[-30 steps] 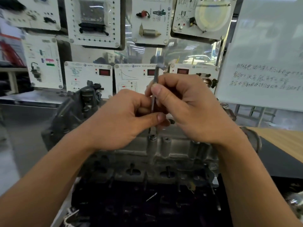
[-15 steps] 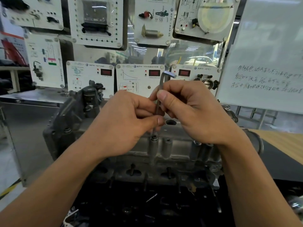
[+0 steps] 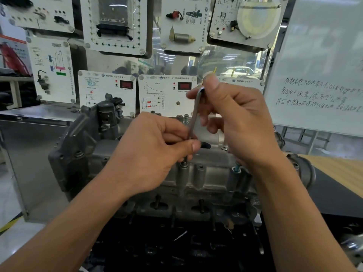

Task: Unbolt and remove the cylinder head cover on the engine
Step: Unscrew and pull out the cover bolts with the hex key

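Right, both hands are on the hex key (image 3: pixel 195 114) now. The left hand (image 3: pixel 157 154) pinches the lower shaft between thumb and curled fingers, just above the bolt (image 3: pixel 184 164) that the tip meets, on the near edge of the cylinder head cover (image 3: pixel 212 167). The right hand (image 3: pixel 241 122) grips the top of the key at its bend, thumb up and fingers curled round it. The key stands nearly upright, its top leaning a touch to the right. The cover lies on top of the engine (image 3: pixel 78 150). Training panels (image 3: pixel 167 95) stand close behind the key. A whiteboard (image 3: pixel 318 75) rises beyond the far edge of the wooden worktop (image 3: pixel 337 169). Open room lies right of the engine, over the dark mat (image 3: pixel 334 197).
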`<state>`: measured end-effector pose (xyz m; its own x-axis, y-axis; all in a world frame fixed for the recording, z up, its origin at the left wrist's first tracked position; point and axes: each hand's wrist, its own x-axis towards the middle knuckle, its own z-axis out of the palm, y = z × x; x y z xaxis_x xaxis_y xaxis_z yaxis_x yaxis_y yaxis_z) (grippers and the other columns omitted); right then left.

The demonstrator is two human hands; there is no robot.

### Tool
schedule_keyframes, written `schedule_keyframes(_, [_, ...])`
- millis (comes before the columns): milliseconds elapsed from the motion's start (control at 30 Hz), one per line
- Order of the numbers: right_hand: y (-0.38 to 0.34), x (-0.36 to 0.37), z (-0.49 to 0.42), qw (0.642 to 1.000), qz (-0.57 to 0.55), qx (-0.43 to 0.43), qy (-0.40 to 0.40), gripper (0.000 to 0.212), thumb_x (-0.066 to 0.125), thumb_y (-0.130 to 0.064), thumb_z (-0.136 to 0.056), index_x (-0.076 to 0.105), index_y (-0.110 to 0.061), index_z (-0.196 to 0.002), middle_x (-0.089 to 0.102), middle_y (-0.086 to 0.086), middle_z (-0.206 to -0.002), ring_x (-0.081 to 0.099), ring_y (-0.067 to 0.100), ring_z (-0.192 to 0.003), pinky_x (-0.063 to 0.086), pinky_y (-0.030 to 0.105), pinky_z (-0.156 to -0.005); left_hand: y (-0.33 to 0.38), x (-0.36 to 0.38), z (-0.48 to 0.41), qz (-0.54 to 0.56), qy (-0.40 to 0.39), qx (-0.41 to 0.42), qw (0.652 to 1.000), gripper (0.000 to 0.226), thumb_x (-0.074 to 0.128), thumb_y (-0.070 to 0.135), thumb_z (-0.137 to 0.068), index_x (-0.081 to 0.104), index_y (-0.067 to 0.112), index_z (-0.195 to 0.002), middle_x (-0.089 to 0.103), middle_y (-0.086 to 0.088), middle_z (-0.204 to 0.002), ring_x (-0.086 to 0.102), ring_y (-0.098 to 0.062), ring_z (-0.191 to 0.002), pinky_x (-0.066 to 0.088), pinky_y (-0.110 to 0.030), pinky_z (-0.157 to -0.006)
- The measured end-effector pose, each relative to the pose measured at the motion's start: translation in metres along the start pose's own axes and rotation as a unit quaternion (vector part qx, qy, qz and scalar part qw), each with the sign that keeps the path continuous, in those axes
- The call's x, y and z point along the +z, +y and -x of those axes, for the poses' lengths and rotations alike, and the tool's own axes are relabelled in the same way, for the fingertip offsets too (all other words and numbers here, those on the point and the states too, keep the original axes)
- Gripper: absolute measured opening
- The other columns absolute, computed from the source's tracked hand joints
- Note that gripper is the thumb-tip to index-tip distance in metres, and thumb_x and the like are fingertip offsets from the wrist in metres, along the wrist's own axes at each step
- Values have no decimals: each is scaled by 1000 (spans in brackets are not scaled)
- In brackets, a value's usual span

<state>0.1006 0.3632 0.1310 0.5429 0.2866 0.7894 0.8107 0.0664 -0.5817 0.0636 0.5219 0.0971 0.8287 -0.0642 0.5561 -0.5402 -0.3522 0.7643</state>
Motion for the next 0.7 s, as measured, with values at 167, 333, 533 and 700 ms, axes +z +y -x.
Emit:
schedule_keyframes(167, [2, 20, 4, 982, -156, 93, 49, 37, 52, -42, -93, 72, -13, -81, 67, 3, -69, 49, 14, -55, 40, 25, -50, 2, 0, -1, 9, -2, -3, 1000, 5, 78, 12, -81, 78, 17, -84, 76, 0, -70, 74, -16, -66, 62, -35, -71])
schedule_keyframes(333, [0, 15, 5, 982, -155, 103, 41, 39, 49, -39, -99, 72, -11, -85, 69, 2, -71, 46, 11, -49, 34, 20, -46, 0, 2, 0, -25, 5, 17, 1000, 3, 78, 19, -81, 78, 22, -80, 76, 4, -69, 74, -16, -67, 62, -40, -73])
schedule_keyframes(533, [-1, 12, -1, 975, -187, 123, -1, 42, 47, -39, -101, 71, -12, -81, 67, 4, -69, 42, 12, -41, 35, 19, -42, -2, 3, 0, -9, 17, 17, 1000, 8, 79, 17, -80, 78, 25, -79, 76, 0, -68, 74, -21, -66, 61, -40, -70])
schedule_keyframes(700, [-1, 12, -11, 948, -239, 205, -35, 49, 47, -45, -101, 70, -16, -69, 62, 0, -59, 34, 8, -35, 25, 21, -40, -2, 5, 3, -19, 28, 18, 999, 8, 80, 20, -79, 76, 16, -74, 74, 0, -63, 72, -23, -62, 62, -41, -69])
